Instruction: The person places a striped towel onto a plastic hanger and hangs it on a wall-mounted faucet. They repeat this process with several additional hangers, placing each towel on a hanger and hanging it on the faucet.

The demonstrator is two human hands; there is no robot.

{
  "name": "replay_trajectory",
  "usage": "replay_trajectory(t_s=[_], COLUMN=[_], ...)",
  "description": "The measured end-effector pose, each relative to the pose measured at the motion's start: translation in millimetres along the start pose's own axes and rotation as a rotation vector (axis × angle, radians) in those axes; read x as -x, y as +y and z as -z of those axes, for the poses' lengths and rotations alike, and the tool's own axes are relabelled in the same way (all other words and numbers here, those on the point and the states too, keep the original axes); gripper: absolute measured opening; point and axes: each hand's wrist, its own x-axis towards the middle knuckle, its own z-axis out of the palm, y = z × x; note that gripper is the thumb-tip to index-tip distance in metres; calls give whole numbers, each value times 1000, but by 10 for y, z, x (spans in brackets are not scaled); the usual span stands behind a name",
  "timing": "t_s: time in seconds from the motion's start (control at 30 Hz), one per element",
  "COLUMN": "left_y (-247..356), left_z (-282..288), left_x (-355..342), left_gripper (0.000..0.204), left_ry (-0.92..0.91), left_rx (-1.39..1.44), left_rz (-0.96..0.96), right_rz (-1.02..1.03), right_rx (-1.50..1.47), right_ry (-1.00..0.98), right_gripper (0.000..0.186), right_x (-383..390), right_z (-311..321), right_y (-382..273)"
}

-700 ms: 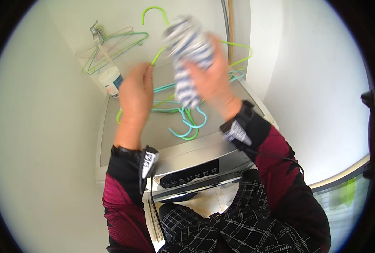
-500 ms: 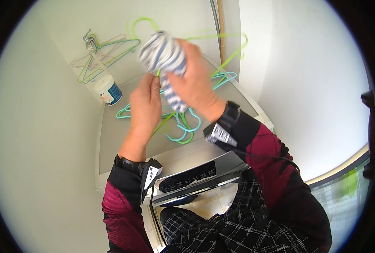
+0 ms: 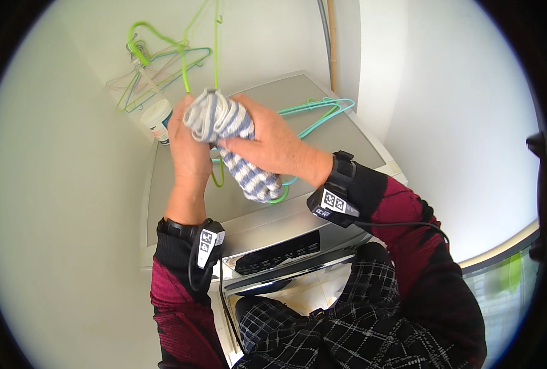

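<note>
So from the head view, I've got a rolled-up blue and white striped cloth bunched between both hands over the middle of the washing machine top. My right hand is curled tight around the roll, and my left hand is pressed against its other side, fingers closed on it. There's a green hanger hanging right behind the cloth. A teal hanger lies toward the top's right edge, and a white tub sits at the back left corner.

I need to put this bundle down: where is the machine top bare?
The near-left lid of the washing machine, between its left edge and the left hand, is bare. The back-left corner is crowded with hangers and a white tub; teal hangers occupy the right.
</note>
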Motion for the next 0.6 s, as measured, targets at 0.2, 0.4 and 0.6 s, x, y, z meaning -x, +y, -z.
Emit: replay_trajectory(t_s=[0.2, 0.4, 0.6], left_y=[83, 20, 14], left_z=[110, -190, -145], left_x=[-146, 107, 95], left_gripper=[35, 39, 40], left_ry=[82, 17, 109], left_rx=[12, -274, -193], left_rz=[-47, -224, -345], right_rz=[-139, -217, -606], right_rx=[78, -301, -568], right_ry=[-207, 156, -223], right_gripper=[47, 40, 35], right_x=[122, -75, 76], right_z=[-75, 46, 18], right_y=[31, 39, -142])
